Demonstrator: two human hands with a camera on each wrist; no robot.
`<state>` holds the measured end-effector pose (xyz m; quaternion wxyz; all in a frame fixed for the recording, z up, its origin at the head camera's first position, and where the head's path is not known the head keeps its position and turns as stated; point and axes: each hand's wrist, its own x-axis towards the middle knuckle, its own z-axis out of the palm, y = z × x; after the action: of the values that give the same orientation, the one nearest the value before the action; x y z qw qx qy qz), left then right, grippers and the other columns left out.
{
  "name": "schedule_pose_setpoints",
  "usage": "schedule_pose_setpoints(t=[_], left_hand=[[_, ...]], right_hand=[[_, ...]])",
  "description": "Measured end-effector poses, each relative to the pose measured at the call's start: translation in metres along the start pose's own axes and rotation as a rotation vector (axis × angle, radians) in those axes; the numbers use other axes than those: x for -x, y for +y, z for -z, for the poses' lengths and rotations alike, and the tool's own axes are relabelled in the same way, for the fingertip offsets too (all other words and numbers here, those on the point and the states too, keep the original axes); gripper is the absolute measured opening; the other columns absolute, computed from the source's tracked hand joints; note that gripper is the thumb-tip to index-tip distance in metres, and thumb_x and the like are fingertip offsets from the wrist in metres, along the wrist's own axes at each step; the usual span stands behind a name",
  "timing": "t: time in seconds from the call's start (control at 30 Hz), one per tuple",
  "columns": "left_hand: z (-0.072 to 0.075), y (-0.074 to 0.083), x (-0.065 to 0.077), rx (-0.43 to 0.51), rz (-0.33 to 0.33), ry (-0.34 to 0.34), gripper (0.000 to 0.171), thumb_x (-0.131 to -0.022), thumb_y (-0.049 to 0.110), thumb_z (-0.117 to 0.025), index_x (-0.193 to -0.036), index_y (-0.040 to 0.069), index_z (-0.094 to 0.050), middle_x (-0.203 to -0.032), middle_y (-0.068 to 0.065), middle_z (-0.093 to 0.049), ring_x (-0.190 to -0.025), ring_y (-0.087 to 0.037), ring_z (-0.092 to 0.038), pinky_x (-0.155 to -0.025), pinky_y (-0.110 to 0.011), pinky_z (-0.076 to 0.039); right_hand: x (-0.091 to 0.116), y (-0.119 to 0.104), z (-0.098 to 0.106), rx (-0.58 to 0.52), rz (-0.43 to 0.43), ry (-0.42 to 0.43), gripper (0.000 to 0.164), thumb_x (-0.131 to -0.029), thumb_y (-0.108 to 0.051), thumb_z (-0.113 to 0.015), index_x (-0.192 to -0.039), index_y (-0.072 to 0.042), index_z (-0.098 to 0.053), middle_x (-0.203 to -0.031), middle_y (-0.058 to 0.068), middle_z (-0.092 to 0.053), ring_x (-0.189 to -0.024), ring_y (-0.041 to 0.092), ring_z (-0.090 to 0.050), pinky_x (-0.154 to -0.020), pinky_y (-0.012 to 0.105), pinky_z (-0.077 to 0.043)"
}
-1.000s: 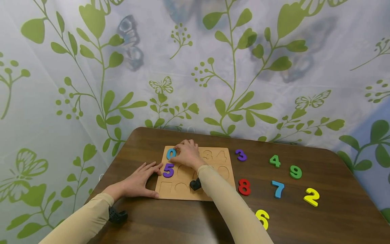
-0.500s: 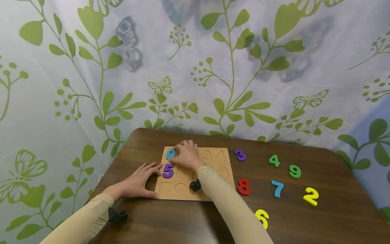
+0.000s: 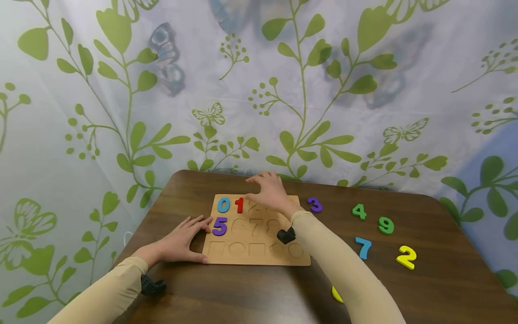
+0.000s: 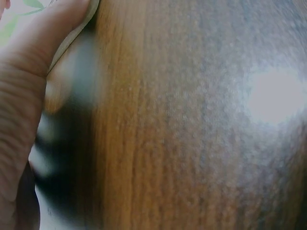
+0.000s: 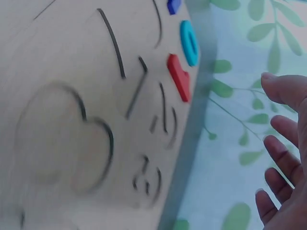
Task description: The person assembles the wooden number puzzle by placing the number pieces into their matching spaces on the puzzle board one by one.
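In the head view, a wooden number board (image 3: 259, 238) lies on the table. A blue number 0 (image 3: 220, 205), a red number 1 (image 3: 240, 205) and a purple number 5 (image 3: 219, 219) sit at their places on its left side. My left hand (image 3: 180, 243) rests at the board's left edge, fingertips near the 5 and thumb at the lower left corner. Just above the board's top row is my right hand (image 3: 269, 191), fingers spread from the thumb and holding nothing. The right wrist view shows that hand apart from the red 1 (image 5: 179, 79).
To the right of the board lie a purple 3 (image 3: 317, 206), green 4 (image 3: 360, 212), green 9 (image 3: 382, 221), blue 7 (image 3: 365, 245) and yellow 2 (image 3: 408, 258). A yellow piece (image 3: 337, 294) is mostly covered by the right sleeve (image 3: 344, 270). A patterned curtain (image 3: 251, 99) hangs behind the table.
My right hand has lifted and moved right, letting go of the red 1, which now shows beside the 0. The right sleeve now hides the red 8. My left hand stays put.
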<state>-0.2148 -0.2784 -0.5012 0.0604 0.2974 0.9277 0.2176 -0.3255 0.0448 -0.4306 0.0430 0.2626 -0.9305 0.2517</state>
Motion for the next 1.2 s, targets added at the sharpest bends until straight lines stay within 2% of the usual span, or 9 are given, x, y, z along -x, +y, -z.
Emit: schedule_pose_setpoints(t=[0.23,0.37,0.47,0.63,0.83,1.0,1.2], left_hand=[[0.000,-0.002,-0.003,-0.011,-0.007,0.000,0.076,-0.076,0.075,-0.074,-0.126,0.022,-0.053,-0.165,-0.009,-0.032,-0.152,-0.041,-0.022,-0.119,-0.066,-0.009],[0.000,-0.003,-0.003,-0.020,-0.015,0.008,0.076,-0.076,0.076,-0.074,-0.125,0.022,-0.053,-0.164,-0.009,-0.033,-0.152,-0.041,-0.023,-0.119,-0.066,-0.010],[0.000,-0.004,-0.004,-0.021,-0.017,0.011,0.076,-0.075,0.077,-0.073,-0.124,0.023,-0.053,-0.164,-0.009,-0.034,-0.152,-0.041,-0.023,-0.119,-0.066,-0.010],[0.001,-0.004,-0.005,-0.011,-0.024,0.014,0.076,-0.075,0.076,-0.073,-0.124,0.022,-0.053,-0.164,-0.009,-0.034,-0.152,-0.042,-0.023,-0.119,-0.067,-0.009],[0.001,-0.004,-0.006,-0.007,-0.024,0.006,0.077,-0.076,0.076,-0.073,-0.125,0.021,-0.053,-0.164,-0.010,-0.033,-0.151,-0.043,-0.023,-0.119,-0.067,-0.010],[0.001,-0.004,-0.006,-0.008,-0.022,0.007,0.076,-0.076,0.076,-0.074,-0.125,0.022,-0.053,-0.164,-0.010,-0.034,-0.151,-0.042,-0.023,-0.119,-0.067,-0.010],[0.001,-0.003,-0.006,-0.010,-0.016,0.008,0.076,-0.075,0.077,-0.073,-0.125,0.022,-0.053,-0.164,-0.009,-0.033,-0.152,-0.042,-0.023,-0.119,-0.067,-0.009]], right_hand=[[0.026,0.013,0.042,-0.069,0.026,0.017,0.044,-0.094,-0.043,-0.074,-0.134,-0.027,-0.066,-0.136,-0.003,-0.056,-0.139,0.028,-0.035,-0.115,0.056,-0.027],[0.045,0.025,0.061,-0.128,0.026,0.014,0.043,-0.094,-0.041,-0.075,-0.135,-0.029,-0.065,-0.137,-0.004,-0.056,-0.133,0.026,-0.040,-0.111,0.057,-0.032],[0.062,0.036,0.077,-0.159,0.007,0.011,0.044,-0.095,-0.041,-0.074,-0.136,-0.030,-0.063,-0.136,-0.005,-0.055,-0.129,0.023,-0.042,-0.106,0.055,-0.038],[0.093,0.055,0.105,-0.160,-0.021,0.031,0.046,-0.095,-0.043,-0.073,-0.137,-0.027,-0.062,-0.137,-0.003,-0.054,-0.132,0.024,-0.042,-0.106,0.057,-0.039],[0.136,0.081,0.132,-0.117,-0.079,0.077,0.051,-0.094,-0.046,-0.073,-0.139,-0.027,-0.061,-0.142,-0.002,-0.051,-0.136,0.028,-0.038,-0.106,0.061,-0.036],[0.178,0.108,0.142,-0.089,-0.154,0.096,0.055,-0.095,-0.050,-0.071,-0.141,-0.023,-0.059,-0.142,0.003,-0.053,-0.137,0.034,-0.035,-0.102,0.064,-0.036],[0.233,0.144,0.149,-0.071,-0.230,0.116,0.059,-0.096,-0.046,-0.071,-0.145,-0.016,-0.056,-0.143,0.012,-0.052,-0.131,0.040,-0.039,-0.095,0.065,-0.039]])
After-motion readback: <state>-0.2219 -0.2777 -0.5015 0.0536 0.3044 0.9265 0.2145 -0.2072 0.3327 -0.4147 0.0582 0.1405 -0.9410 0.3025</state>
